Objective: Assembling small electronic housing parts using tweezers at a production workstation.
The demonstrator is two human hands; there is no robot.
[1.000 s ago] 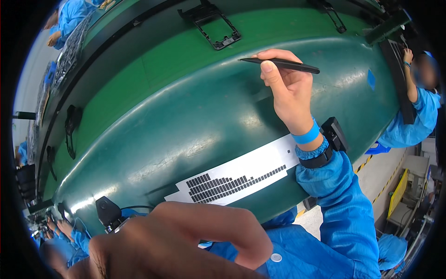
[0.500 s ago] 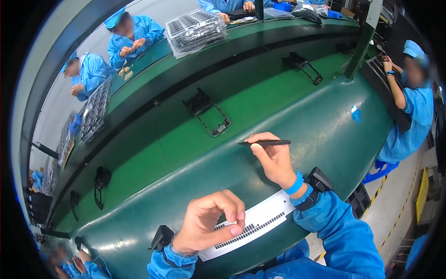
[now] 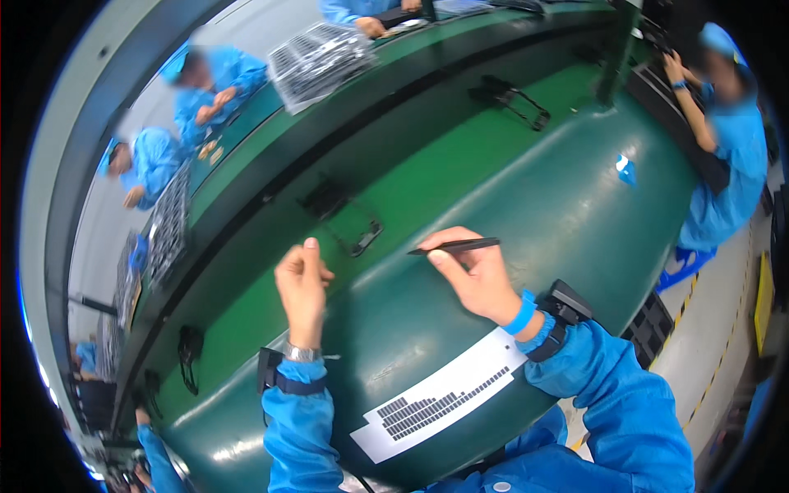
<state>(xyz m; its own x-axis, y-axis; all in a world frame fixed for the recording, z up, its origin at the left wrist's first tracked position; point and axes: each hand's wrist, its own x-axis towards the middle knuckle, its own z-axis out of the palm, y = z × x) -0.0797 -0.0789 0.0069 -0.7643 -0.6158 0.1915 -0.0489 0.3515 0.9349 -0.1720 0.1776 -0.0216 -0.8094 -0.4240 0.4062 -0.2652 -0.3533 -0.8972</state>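
My right hand (image 3: 477, 275) grips a slim black pen-shaped tool (image 3: 464, 245), its pointed end toward the left. My left hand (image 3: 302, 283) is raised over the near edge of the green conveyor, thumb up and apart from the partly curled fingers; nothing shows in it. Just beyond it, a black rectangular frame part (image 3: 362, 237) lies on the belt, blurred and not touched. Below both hands, a white sheet (image 3: 378, 440) with rows of small black rectangular stickers (image 3: 444, 408) lies on the dark green bench.
Other black frame parts (image 3: 522, 107) (image 3: 189, 357) lie along the green belt (image 3: 436, 172). A blue scrap (image 3: 626, 169) is on the bench at right. Stacked clear trays (image 3: 320, 66) stand across the line. Co-workers in blue sit opposite, at right and at lower left.
My left hand has moved from above the sheet up and to the left toward the belt, uncovering the stickers. My right hand keeps the tool, shifted slightly. The view has tilted.
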